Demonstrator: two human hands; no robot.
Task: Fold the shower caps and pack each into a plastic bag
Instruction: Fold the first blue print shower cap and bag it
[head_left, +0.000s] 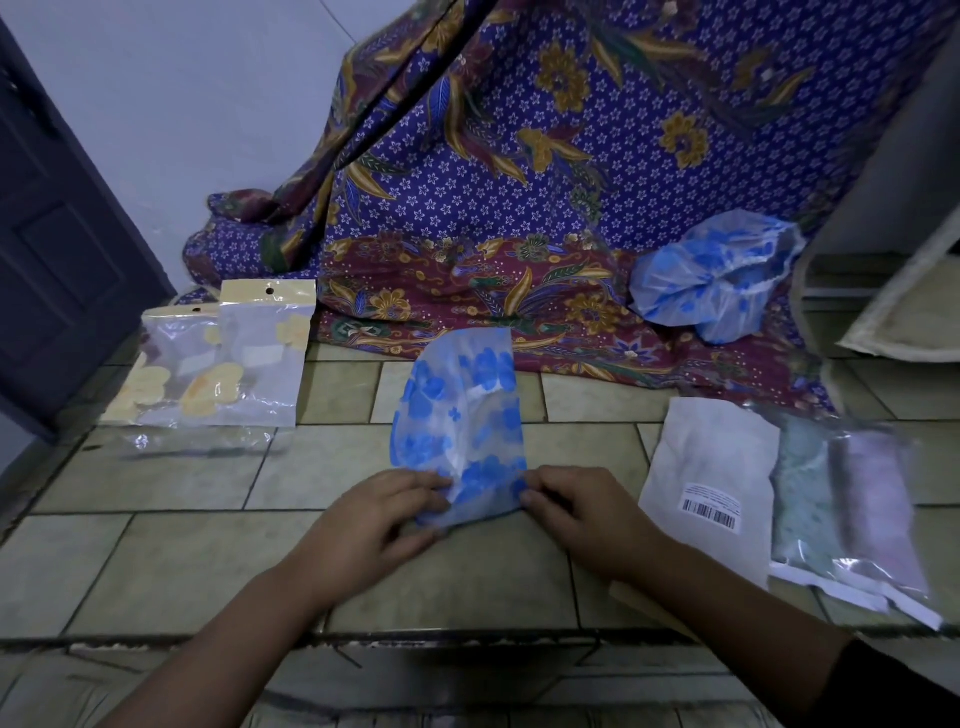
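Note:
A blue-flowered clear shower cap (462, 415) lies folded into a long strip on the tiled floor in front of me. My left hand (379, 512) pinches its near left corner. My right hand (576, 512) pinches its near right corner, and the near end is lifted slightly between them. More blue shower caps (714, 275) sit crumpled in a heap on the patterned cloth at the back right. Clear plastic bags with yellow-flower caps inside (228, 364) lie at the left.
A purple and maroon batik cloth (519, 182) drapes down the back and onto the floor. A white packet with a barcode (709, 483) and packed bags (852, 514) lie at the right. A dark door (57, 249) stands at the left, a floor step (363, 636) near me.

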